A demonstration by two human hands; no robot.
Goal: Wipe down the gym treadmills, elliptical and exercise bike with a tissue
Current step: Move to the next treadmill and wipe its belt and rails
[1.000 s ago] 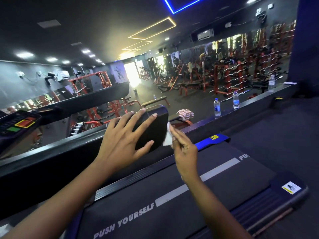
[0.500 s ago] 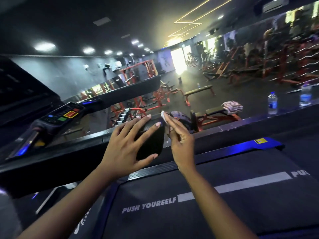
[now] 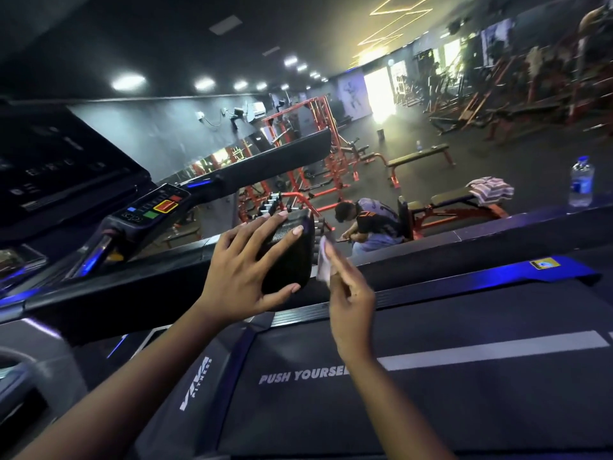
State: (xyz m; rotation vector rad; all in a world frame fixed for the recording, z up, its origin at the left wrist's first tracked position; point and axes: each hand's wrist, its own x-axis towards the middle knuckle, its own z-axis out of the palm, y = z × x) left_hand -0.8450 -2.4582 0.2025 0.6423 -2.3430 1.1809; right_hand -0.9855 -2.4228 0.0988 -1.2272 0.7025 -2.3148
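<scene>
I stand at a black treadmill whose belt [image 3: 464,393] reads "PUSH YOURSELF". My left hand [image 3: 245,270] lies with spread fingers over the rounded end of the black handrail [image 3: 292,257]. My right hand [image 3: 348,287] holds a small white tissue [image 3: 323,263] between its fingers and presses it against the end face of that handrail. The treadmill's console with coloured buttons [image 3: 156,207] sits to the left, under a dark screen [image 3: 59,167].
A black ledge [image 3: 497,234] runs behind the treadmill with a water bottle [image 3: 581,182] on it. Below the ledge a person [image 3: 368,220] sits bent over near a red bench [image 3: 441,207] that has a striped towel on it. Red racks and benches fill the floor beyond.
The view has swung left and down, bringing the console and screen into sight. My right hand has slid the tissue down the handrail's end face; my left hand stays on the handrail.
</scene>
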